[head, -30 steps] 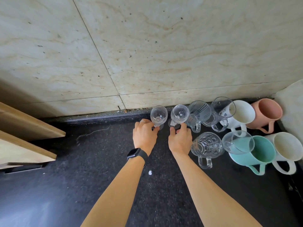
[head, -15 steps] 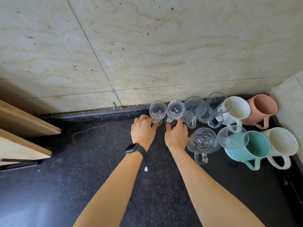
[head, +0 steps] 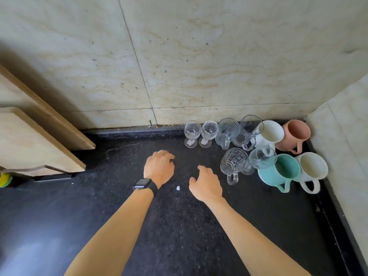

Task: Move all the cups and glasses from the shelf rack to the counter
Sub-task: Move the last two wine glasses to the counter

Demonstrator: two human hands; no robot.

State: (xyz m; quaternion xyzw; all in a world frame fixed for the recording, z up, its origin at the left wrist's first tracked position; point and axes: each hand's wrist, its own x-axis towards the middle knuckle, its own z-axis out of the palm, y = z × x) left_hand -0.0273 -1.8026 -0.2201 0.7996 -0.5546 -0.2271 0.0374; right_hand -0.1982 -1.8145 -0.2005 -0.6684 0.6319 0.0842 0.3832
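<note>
Ten pieces sit on the black counter (head: 179,226), all mouth-up and bunched in the back corner at about 2 o'clock from the hands.

Back row along the wall, left to right: left stem glass (head: 192,132) and right stem glass (head: 209,133) side by side, then ribbed glass mug (head: 227,131), tall clear mug (head: 249,130), white mug (head: 268,134), pink mug (head: 294,136).

Front row, at 5 o'clock of the ribbed one: patterned glass mug (head: 234,165), small clear cup (head: 261,160), teal mug (head: 278,172), second white mug (head: 312,170) – packed tight.

Left hand (head: 159,168) is at 7 o'clock of the left stem glass and apart from it. Its fingers are loosely curled and grip nothing. It has a ring (head: 161,152) on one finger and a black smartwatch (head: 142,184) on the wrist.

Right hand (head: 207,182) is at 8 o'clock of the patterned glass mug, near but not touching it. Fingers loosely curled, thumb out, empty.

Can't tell if either hand contacts the counter.

White speck (head: 178,188) lies on the counter between the wrists. Beige marble wall (head: 199,56) at 12, side wall (head: 342,136) at 3. Wood-edged panels (head: 39,152) at 9, with a yellow-green object (head: 5,180) below them – too cropped to identify.
</note>
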